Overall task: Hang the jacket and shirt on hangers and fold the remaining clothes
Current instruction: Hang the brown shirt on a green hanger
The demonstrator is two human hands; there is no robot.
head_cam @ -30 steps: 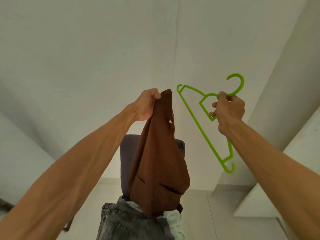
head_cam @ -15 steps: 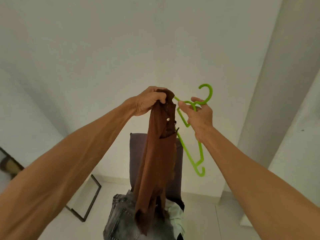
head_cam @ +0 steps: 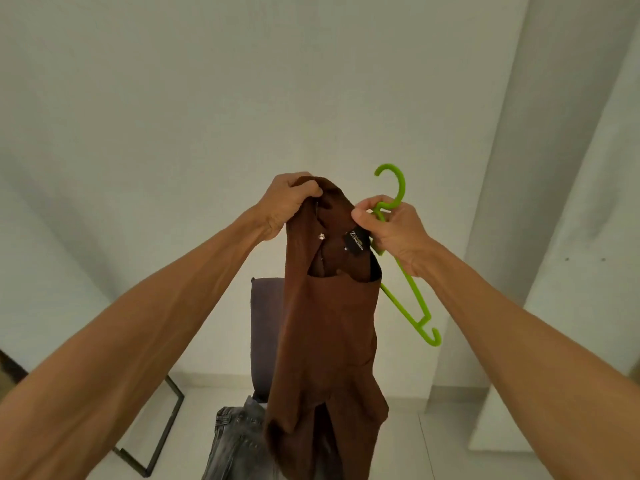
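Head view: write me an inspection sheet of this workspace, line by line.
Surface: chair back visible, seat hidden.
Job's things: brown garment held up; green hanger beside its collar, one arm hidden by cloth; grey jeans below.
Clutter: black metal frame on floor, left.
Hands: left hand grips the collar; right hand grips the hanger's neck.
Cables: nothing seen.
Surroundings: pale walls and floor.
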